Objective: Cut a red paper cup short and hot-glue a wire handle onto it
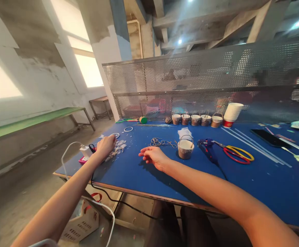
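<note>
Two bare hands hung well apart over a blue table (139, 181).
The right hand (154, 157) looked empty, fingers loosely parted; whether the left hand (106, 146) pinched anything could not be told. The wrapped cup (184, 153) stood upright beside the right hand, the coiled cord (158, 141) just beyond, the pale scraps (119, 147) beside the left. Bits so loose probably called for a light fingertip touch, the right forearm kept off the cup.
</note>
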`<state>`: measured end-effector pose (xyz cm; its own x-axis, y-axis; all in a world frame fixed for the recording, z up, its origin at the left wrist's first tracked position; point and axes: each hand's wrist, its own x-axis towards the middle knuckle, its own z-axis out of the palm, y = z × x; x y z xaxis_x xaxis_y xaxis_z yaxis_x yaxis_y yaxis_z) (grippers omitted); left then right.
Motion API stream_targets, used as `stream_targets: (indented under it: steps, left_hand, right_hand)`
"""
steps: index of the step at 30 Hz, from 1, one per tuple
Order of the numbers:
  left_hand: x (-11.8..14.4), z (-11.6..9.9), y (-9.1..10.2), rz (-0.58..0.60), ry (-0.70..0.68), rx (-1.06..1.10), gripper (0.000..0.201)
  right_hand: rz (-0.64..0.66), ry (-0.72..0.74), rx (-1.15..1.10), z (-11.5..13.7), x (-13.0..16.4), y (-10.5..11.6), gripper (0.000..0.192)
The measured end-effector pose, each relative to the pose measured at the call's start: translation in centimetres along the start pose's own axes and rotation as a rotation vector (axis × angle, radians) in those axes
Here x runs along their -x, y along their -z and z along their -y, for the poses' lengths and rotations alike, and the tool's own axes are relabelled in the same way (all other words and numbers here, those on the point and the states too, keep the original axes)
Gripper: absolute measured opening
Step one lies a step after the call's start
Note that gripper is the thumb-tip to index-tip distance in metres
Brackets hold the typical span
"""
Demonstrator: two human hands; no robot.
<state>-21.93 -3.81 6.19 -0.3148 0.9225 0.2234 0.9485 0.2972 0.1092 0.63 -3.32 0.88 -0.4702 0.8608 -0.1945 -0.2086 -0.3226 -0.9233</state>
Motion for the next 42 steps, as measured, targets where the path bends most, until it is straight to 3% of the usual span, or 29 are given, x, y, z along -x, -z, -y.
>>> stream_targets:
  steps: [5,8,10,12,15,17,20,26,31,42]
  left_hand:
    - [0.6,-2.8,1.3,-0.081,-0.11,-0.001,0.035]
    - [0.5,-5.5,1.5,-0.112,-0.293,0.211,0.044]
    - [0.3,-7.9,1.5,-0.082,-0.388,0.345,0.033]
    - [0.4,-10.8,1.4,-0.025,-0.434,0.433,0.025]
    - [0.9,-15.5,1.0,0.121,-0.461,0.699,0.029]
    - [1.4,-18.3,0.6,0.193,-0.484,0.82,0.029]
    - [1.8,-21.2,-0.4,0.266,-0.465,0.927,0.028]
    - [1.2,-23.2,-2.3,0.383,-0.408,1.009,0.034]
    - [1.1,-23.8,-2.3,0.449,-0.446,1.026,0.036]
    - [1.1,-24.0,-3.0,0.384,-0.528,0.929,0.031]
  right_hand:
    - [0.084,0.07,0.109,1.7,3.7,1.8,0.007]
    - [0.116,0.16,0.187,3.7,6.8,4.4,0.004]
    - [0.094,0.287,0.262,5.5,8.6,7.0,0.005]
    - [-0.012,0.442,0.343,7.4,9.8,10.1,0.007]
    - [-0.273,0.599,0.422,9.7,9.9,14.7,0.01]
    - [-0.383,0.61,0.446,10.3,9.1,17.3,0.011]
    - [-0.426,0.578,0.48,10.0,7.5,19.4,0.01]
    - [-0.398,0.595,0.649,8.8,6.1,19.2,0.011]
    - [-0.4,0.644,0.792,8.2,5.9,18.3,0.016]
    - [-0.451,0.723,0.986,6.4,4.3,17.7,0.014]
